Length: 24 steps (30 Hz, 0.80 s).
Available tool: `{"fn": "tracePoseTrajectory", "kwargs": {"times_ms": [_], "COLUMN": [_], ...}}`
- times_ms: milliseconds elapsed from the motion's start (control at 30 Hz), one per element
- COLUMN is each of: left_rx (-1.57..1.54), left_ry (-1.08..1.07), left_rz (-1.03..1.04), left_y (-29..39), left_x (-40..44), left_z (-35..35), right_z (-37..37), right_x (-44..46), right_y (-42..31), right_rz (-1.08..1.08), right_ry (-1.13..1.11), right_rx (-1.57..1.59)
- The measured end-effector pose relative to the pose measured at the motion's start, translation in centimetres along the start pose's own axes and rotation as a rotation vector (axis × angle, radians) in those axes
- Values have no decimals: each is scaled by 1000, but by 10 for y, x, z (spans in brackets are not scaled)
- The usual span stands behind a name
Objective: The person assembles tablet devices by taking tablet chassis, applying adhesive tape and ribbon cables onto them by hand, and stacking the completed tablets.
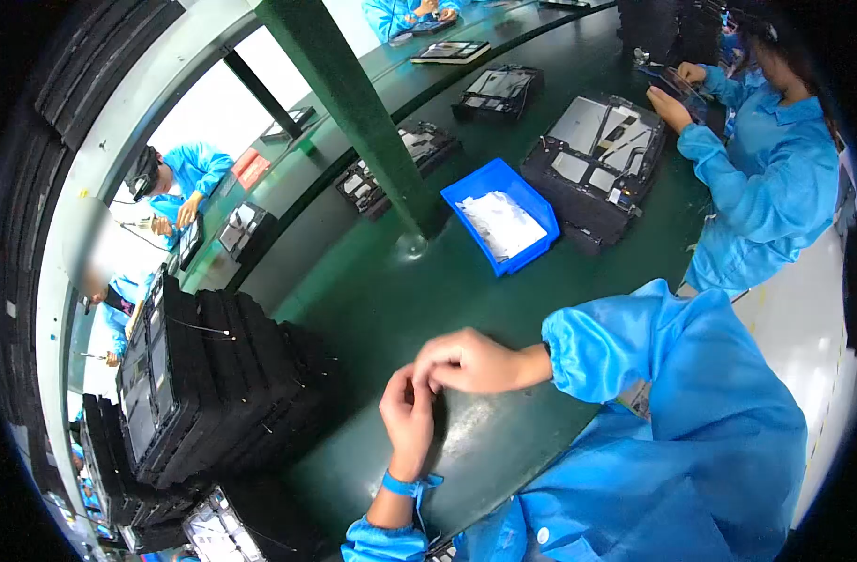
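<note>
Over the green tabletop [353, 281], my left hand [408, 417] and my right hand [475, 363] meet, with their fingertips touching or nearly so. Both hands have curled fingers that pinch; anything between them is hidden or too small to name. Slight blur softens the right hand. A blue wrist strap [409, 484] circles my left wrist. Beyond my hands lies a blue plastic bin [496, 259] with white paper-like pieces [503, 223] inside. Left of my hands rises a tall stack of black trays [222, 375] that hold device parts.
A shorter stack of trays with device parts [602, 155] stands past the bin. A green post [353, 103] rises from the table. At right, a co-worker in blue [766, 178] handles a dark panel. More people work across the bench, where further devices [499, 91] lie.
</note>
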<state>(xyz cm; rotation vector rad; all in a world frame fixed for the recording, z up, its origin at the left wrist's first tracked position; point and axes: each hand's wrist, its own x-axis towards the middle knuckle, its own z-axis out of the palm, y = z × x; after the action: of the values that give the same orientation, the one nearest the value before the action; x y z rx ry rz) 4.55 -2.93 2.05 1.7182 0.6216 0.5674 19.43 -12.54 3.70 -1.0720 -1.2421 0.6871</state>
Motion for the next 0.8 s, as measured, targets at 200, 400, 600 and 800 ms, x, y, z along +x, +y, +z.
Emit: {"fn": "tracePoseTrajectory", "kwargs": {"times_ms": [200,400,600,800], "left_rx": [4,-39,131,170], "left_ry": [-21,-5,10,18], "left_rz": [-15,-4,51,51], "left_y": [4,-2,16,17], "left_x": [2,2,3,6], "left_z": [5,2,1,0], "right_z": [7,-1,-121,-189], "right_x": [129,273,362,408], "right_y": [14,77,113,207], "right_rz": [98,-135,175,135], "right_ry": [306,291,15,331], "right_rx": [224,-719,-1580,-1777]}}
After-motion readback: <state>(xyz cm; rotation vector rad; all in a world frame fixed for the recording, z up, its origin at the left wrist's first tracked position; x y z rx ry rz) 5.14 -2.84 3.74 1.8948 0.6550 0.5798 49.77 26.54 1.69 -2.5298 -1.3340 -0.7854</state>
